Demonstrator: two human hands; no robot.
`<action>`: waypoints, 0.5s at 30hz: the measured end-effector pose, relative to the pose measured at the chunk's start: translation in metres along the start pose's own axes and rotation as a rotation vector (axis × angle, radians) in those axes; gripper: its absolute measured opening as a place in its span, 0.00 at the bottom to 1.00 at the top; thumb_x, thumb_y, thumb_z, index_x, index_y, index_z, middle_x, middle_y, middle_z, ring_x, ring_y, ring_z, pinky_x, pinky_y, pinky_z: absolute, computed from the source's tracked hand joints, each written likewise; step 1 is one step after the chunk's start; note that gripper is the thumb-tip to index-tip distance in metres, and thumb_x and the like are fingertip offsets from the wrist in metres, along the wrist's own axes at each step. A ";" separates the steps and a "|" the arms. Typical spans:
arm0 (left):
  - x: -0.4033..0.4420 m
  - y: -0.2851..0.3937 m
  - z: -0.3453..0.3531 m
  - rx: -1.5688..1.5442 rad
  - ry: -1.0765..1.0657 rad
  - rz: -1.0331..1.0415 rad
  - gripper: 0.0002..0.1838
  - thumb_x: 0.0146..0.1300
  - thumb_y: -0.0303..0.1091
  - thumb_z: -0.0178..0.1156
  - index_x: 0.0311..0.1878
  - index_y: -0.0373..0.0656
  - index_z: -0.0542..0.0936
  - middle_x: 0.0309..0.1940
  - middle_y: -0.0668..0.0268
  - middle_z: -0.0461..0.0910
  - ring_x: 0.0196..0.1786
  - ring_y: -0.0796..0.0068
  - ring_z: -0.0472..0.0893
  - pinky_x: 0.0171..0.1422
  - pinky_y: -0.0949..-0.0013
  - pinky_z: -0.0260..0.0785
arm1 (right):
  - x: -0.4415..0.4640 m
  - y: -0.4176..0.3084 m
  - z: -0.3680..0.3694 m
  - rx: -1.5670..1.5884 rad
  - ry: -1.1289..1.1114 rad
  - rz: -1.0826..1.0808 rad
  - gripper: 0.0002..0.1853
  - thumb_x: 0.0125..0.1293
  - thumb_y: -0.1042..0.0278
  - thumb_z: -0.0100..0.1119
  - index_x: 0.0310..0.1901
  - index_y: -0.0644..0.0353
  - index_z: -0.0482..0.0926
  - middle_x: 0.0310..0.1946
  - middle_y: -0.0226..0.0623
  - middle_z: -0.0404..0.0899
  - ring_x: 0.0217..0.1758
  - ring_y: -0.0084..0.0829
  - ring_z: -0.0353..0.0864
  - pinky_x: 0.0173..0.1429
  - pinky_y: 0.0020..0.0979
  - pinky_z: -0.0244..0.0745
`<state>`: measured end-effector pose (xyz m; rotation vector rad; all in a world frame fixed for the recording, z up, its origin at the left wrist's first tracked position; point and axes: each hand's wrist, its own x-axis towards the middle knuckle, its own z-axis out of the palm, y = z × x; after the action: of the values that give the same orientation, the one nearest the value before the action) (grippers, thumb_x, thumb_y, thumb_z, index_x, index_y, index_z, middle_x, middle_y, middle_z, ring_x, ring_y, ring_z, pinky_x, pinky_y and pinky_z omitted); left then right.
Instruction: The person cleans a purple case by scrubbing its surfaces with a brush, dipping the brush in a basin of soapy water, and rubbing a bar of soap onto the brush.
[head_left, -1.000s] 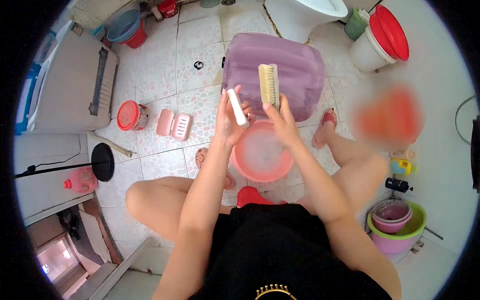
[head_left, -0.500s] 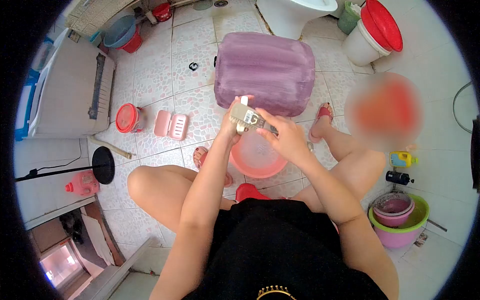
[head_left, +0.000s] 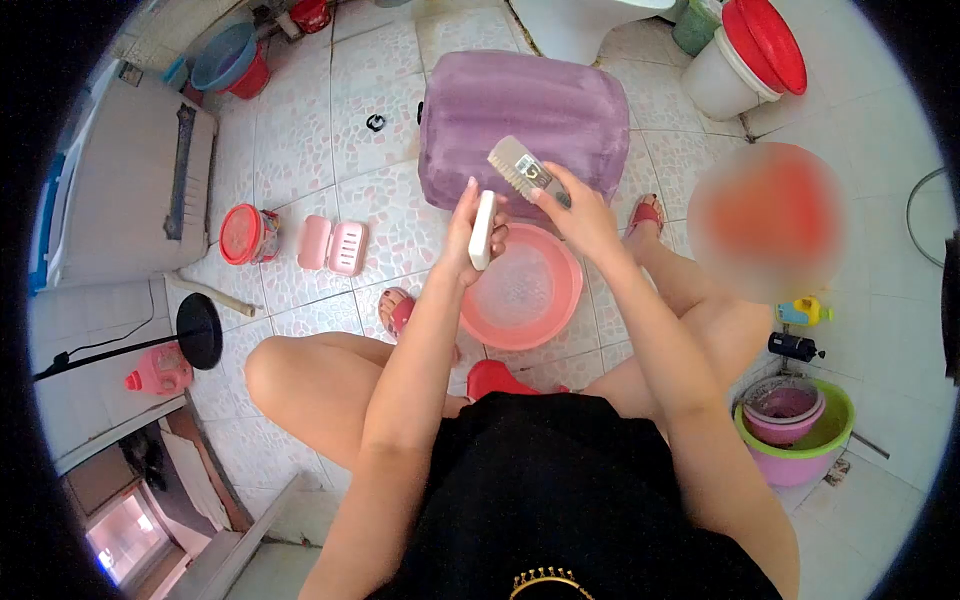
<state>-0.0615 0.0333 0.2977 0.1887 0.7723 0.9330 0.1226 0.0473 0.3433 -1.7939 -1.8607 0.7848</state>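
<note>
My left hand (head_left: pixel 466 238) holds a white bar (head_left: pixel 482 231), which looks like soap, upright between thumb and fingers. Closed round the grey end of a scrubbing brush (head_left: pixel 520 165) is my right hand (head_left: pixel 583 212); its pale bristles face down and left, apart from the bar. Below both hands a pink basin (head_left: pixel 522 298) of cloudy water stands on the floor. Just beyond them lies a purple, rounded, wet-looking item (head_left: pixel 525 110). An open pink soap box (head_left: pixel 346 248) rests on the tiles to the left.
A red-lidded tub (head_left: pixel 240 235) and a white appliance (head_left: pixel 140 180) stand at the left. To the right are a white bucket (head_left: pixel 722 82), a blurred red object (head_left: pixel 768 222), bottles and stacked basins (head_left: pixel 800 455). A toilet (head_left: pixel 570 28) is at the back.
Half a second ago the brush was against the bar; now my right hand has drawn it up and right, away from the bar. The bar shows fully again in my left hand.
</note>
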 end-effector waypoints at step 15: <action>0.016 -0.004 -0.005 -0.465 -0.049 0.135 0.06 0.61 0.35 0.54 0.35 0.45 0.71 0.23 0.69 0.68 0.27 0.74 0.71 0.38 0.70 0.70 | -0.081 -0.013 0.082 1.362 -0.115 0.464 0.15 0.70 0.54 0.62 0.35 0.53 0.68 0.21 0.27 0.71 0.13 0.17 0.62 0.17 0.20 0.54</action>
<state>-0.0563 0.0426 0.2838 -0.1449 0.4847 1.2058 0.0635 -0.0418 0.2970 -1.1708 -0.4934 1.7437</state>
